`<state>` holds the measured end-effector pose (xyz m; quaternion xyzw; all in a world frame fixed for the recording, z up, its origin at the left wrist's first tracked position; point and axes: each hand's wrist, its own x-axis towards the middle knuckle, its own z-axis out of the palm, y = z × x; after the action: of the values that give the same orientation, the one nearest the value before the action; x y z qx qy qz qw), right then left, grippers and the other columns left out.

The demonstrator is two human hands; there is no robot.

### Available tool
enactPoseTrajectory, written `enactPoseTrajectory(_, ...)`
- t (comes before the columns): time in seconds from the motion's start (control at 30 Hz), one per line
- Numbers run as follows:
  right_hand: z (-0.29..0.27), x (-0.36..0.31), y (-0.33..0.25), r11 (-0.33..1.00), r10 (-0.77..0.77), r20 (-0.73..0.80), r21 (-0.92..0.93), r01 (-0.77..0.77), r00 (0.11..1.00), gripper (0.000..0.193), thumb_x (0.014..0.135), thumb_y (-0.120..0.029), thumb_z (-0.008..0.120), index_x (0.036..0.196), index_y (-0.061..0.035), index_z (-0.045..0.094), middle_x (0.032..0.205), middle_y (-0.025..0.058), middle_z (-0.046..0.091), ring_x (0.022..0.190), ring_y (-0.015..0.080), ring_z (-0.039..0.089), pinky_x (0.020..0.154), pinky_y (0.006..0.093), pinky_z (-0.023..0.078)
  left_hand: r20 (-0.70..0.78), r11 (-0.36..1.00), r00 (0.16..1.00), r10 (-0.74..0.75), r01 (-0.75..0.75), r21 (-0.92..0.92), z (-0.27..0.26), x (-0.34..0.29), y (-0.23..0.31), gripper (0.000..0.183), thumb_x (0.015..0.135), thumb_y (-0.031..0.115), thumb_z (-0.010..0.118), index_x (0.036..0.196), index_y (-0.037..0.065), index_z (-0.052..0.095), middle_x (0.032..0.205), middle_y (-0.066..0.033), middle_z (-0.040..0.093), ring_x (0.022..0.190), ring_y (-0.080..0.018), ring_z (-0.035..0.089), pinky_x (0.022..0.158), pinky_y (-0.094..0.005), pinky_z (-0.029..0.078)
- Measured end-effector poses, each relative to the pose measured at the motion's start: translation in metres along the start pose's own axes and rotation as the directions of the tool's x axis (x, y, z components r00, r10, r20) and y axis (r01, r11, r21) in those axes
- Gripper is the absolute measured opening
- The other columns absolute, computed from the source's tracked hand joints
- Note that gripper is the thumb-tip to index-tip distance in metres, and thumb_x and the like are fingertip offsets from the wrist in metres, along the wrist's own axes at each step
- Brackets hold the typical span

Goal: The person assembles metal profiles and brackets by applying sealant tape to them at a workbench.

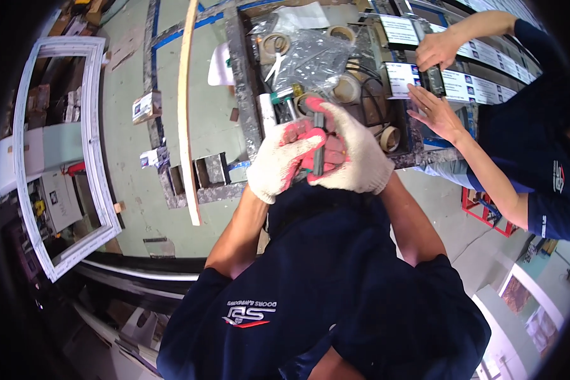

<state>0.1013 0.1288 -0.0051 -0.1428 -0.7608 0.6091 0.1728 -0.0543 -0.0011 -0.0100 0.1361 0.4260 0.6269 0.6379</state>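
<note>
The left hand (277,159) and right hand (359,151), gloved fingers (334,154) curled and partly hidden, pinched a dark bar (319,145) of unclear kind.

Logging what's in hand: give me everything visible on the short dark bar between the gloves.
The short dark-grey bar is straight and narrow, with lengthwise lines along its face; whether metal or plastic, I can't tell. Its length runs up and down the picture, before the person's chest. The left gloved hand meets it from the left around mid-length; the right gloved hand holds it from the right.
</note>
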Motion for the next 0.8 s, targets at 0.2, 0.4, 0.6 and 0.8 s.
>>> enactPoseTrajectory(0.2,-0.011,-0.011,-0.014,0.987,0.150,0.197,0.019,-0.157,0.969,0.115,0.060,-0.030,0.103,0.155,-0.0005,0.046,0.141,0.0150,0.058,0.109,0.0233,0.066,0.098,0.0371,0.056,0.042,0.994,0.996,-0.074,0.070,0.088,-0.006,-0.011,0.001,0.025,0.103,0.011,0.067,0.121,-0.007,0.065,0.102,-0.0125,0.075,0.089,-0.0178,0.073,0.082,-0.0317,0.060)
enactPoseTrajectory(0.4,-0.004,-0.022,0.001,0.938,0.334,-0.081,0.122,-0.323,0.939,0.025,0.089,-0.010,0.082,0.108,0.0041,0.075,0.104,0.0106,0.075,0.096,0.0130,0.071,0.086,0.0293,0.056,0.162,0.663,0.986,0.026,-0.139,0.736,-0.002,-0.022,-0.004,0.029,0.102,0.009,0.066,0.128,-0.003,0.067,0.099,-0.0100,0.075,0.090,-0.0155,0.071,0.085,-0.0299,0.056)
enactPoseTrajectory(0.6,0.005,-0.032,0.004,0.961,0.219,-0.203,-0.124,-0.247,0.954,0.022,0.089,-0.013,0.082,0.102,0.0032,0.073,0.093,0.0125,0.075,0.087,0.0145,0.072,0.079,0.0310,0.056,0.234,0.584,0.972,0.022,-0.203,0.786,0.001,-0.015,-0.005,0.027,0.103,0.009,0.065,0.126,-0.003,0.068,0.099,-0.0118,0.077,0.091,-0.0192,0.076,0.083,-0.0319,0.059)
enactPoseTrajectory(0.8,-0.014,-0.035,-0.009,0.947,0.246,0.109,0.183,-0.263,0.963,0.030,0.092,-0.009,0.076,0.120,0.0002,0.073,0.101,0.0099,0.070,0.088,0.0177,0.070,0.080,0.0335,0.057,0.259,0.926,0.906,-0.335,0.266,0.268,-0.027,-0.017,-0.009,0.041,0.100,0.017,0.072,0.130,-0.010,0.066,0.108,-0.0112,0.074,0.092,-0.0141,0.071,0.082,-0.0260,0.055)
